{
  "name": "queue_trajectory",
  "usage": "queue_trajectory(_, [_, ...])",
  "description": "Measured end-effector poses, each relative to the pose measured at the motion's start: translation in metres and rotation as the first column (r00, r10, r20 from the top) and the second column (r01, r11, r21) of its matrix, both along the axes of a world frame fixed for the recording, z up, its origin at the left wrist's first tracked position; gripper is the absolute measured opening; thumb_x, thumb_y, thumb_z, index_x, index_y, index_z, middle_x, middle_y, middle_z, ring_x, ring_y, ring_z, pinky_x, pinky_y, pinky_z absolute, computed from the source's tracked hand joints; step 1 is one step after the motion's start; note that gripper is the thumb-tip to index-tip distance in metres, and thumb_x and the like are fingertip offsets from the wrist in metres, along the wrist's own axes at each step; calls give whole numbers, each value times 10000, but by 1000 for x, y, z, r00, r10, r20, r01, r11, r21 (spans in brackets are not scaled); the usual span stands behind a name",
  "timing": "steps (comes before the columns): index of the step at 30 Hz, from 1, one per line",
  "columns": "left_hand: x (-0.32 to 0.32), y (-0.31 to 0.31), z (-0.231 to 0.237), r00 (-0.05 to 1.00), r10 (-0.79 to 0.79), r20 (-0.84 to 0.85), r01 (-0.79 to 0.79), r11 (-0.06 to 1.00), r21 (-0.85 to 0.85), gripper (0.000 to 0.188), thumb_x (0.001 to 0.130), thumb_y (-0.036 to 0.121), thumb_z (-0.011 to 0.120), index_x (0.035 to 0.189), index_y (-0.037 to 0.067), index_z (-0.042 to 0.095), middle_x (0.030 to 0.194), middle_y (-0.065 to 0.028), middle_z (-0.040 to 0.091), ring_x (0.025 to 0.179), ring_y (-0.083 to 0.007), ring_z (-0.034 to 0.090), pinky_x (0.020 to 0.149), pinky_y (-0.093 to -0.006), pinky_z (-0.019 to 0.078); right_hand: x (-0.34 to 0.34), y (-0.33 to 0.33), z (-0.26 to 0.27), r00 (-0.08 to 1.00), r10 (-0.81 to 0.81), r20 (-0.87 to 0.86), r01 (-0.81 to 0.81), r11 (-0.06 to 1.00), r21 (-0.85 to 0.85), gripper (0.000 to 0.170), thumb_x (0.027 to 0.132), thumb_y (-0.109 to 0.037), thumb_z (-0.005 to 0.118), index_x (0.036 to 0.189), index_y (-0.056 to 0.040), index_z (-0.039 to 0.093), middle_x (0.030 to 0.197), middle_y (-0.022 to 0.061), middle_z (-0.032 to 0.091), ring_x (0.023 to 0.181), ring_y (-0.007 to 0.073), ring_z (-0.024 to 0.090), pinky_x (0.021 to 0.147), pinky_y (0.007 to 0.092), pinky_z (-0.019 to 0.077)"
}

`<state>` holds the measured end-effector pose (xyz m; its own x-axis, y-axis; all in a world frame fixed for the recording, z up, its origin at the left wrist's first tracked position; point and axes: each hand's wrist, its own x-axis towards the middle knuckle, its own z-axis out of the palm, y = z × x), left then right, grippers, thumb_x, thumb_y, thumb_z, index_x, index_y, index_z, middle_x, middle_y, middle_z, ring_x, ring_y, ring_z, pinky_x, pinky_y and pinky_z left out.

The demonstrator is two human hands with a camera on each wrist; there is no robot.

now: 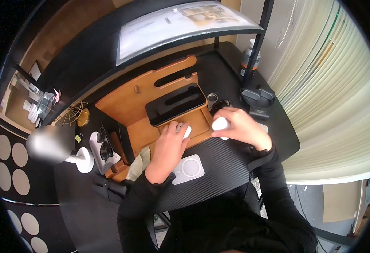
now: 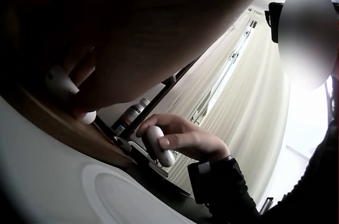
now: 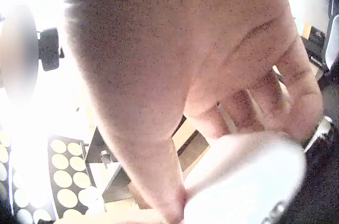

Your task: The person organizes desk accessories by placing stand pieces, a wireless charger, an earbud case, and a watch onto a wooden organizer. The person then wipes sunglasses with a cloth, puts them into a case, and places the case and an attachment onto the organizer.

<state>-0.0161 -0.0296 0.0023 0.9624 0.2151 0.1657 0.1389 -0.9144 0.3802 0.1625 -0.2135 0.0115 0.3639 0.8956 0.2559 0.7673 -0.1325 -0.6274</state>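
Note:
My left hand pinches a white earbud over the front tray of a wooden desk organizer. In the left wrist view that earbud shows a dark oval spot and is partly covered by the fingers. My right hand grips a rounded white earbud case at the organizer's right end. The left wrist view shows the thumb and fingers around this case. A black phone leans in the organizer behind the left hand. Near the left wrist lies a white charging pad with a ring.
Left of the organizer are sunglasses on a pale case, a white lamp and a black pouch. A ring lies beyond the right hand, near a black holder. A black shelf with a sheet overhangs the back.

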Motion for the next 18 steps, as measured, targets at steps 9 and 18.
queue_trajectory(9, [-18, -1, 6, 998, 69, -6, -67, 988, 141, 531, 841, 202, 738, 1311, 27, 564, 1183, -186, 592, 990, -400, 645, 838, -454, 544, -19, 35, -25, 842, 32, -538, -67, 997, -45, 425, 885, -43, 720, 1276, 35, 573, 1072, 123, 609, 871, 176, 694, 664, 260, 620])
queue_trajectory(18, [-30, 22, -12, 992, 59, 110, -60, 998, 0, 512, 821, 179, 751, 1274, 18, 577, 1127, -176, 616, 909, -384, 652, 780, -458, 526, -40, 70, -49, 512, 162, -844, 9, 981, 194, 462, 910, -71, 710, 1318, 49, 529, 1051, 115, 659, 853, 142, 680, 735, 255, 578])
